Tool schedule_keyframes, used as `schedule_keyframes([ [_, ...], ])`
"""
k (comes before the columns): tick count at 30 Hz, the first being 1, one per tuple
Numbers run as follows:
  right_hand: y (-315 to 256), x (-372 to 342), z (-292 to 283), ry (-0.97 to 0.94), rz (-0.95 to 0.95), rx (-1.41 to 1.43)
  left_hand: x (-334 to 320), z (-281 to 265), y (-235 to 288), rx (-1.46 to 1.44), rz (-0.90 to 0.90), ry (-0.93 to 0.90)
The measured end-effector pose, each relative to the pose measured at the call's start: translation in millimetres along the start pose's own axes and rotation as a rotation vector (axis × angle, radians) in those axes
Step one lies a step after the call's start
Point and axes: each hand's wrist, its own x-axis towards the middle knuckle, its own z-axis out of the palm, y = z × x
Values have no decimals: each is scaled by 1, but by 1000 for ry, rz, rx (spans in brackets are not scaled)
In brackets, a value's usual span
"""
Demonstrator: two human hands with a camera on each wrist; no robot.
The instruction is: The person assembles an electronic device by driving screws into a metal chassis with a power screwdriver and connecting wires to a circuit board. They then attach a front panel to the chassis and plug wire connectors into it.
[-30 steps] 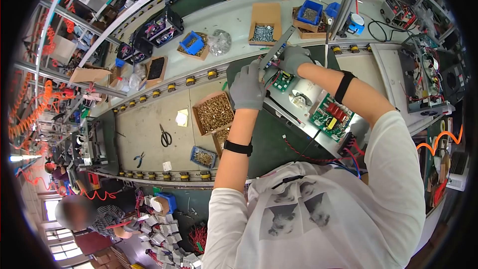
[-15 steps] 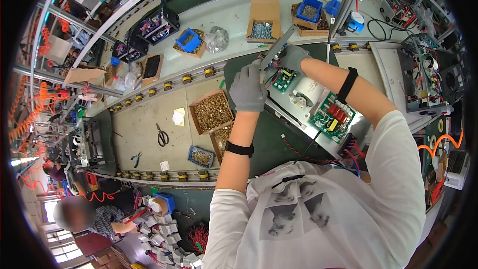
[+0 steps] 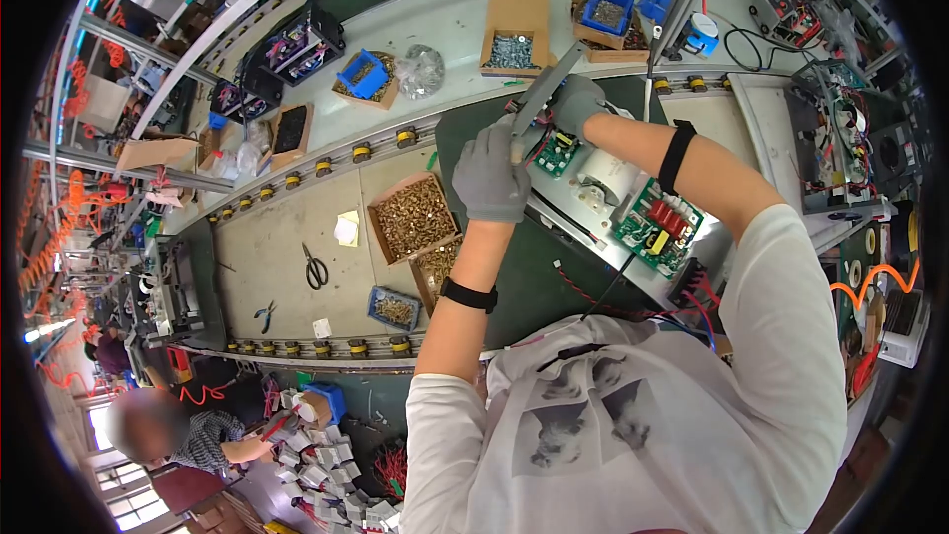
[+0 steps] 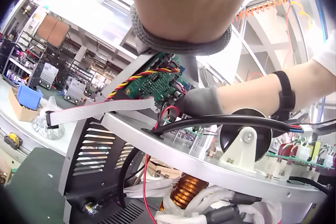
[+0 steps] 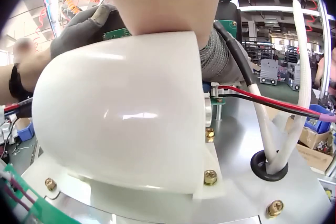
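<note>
A grey metal panel (image 3: pixel 547 89) stands tilted over the chassis in the head view; its green circuit board (image 4: pixel 152 83) faces the left wrist camera. Gripping the panel's near end is the gloved left hand (image 3: pixel 491 173), whose thumb side shows in the right wrist view (image 5: pixel 84 30). The gloved right hand (image 3: pixel 578 107) is at the board side, by wires and connectors; its fingertips are hidden in the left wrist view too (image 4: pixel 198 102). A flat grey ribbon cable (image 4: pixel 100 111) hangs from the board. Below are a white cylinder (image 3: pixel 606 176) and another green board (image 3: pixel 660 227).
Left of the chassis lie a box of brass screws (image 3: pixel 413 220), a blue tray (image 3: pixel 393 309), scissors (image 3: pixel 315 268) and pliers (image 3: pixel 265 316). Cartons and blue bins (image 3: pixel 608 12) stand beyond the roller rail. A person (image 3: pixel 210 440) works at lower left.
The head view has shifted a little, so the bench items appear slightly further left. Both hands stay at the panel, with the right hand slightly changed in position.
</note>
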Motion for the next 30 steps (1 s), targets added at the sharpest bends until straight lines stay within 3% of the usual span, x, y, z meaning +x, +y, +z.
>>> schedule_keyframes([
  [9,0,-4,-2,16,38,148,-2,3,-1,-22,-6,29],
  [13,-2,-19,-32,-130,-29,158,-6,-6,0,-57,-77,-21],
  [15,7,-16,-36,-211,-86,129,-23,-2,-7,-102,-38,225],
  [16,12,-15,-38,-247,-164,91,-37,-4,-6,-100,-34,225],
  [18,20,-15,-43,-279,-240,58,-68,-10,1,-64,111,143],
  [20,25,-33,-58,-296,-452,12,-83,-6,17,-77,250,-165],
  [21,21,-46,-74,-374,-473,-23,-88,-6,24,-89,307,-222],
  [24,25,-73,-88,-331,-572,22,-100,3,23,-21,300,-285],
  [26,26,-83,-86,-271,-615,-4,-98,5,20,-18,276,-250],
  [28,32,-86,-76,-245,-806,86,-90,11,16,-228,42,-123],
  [29,34,-87,-65,-252,-866,206,-84,16,21,-317,-87,74],
  [30,32,-92,-62,-250,-873,204,-79,18,22,-314,-87,80],
])
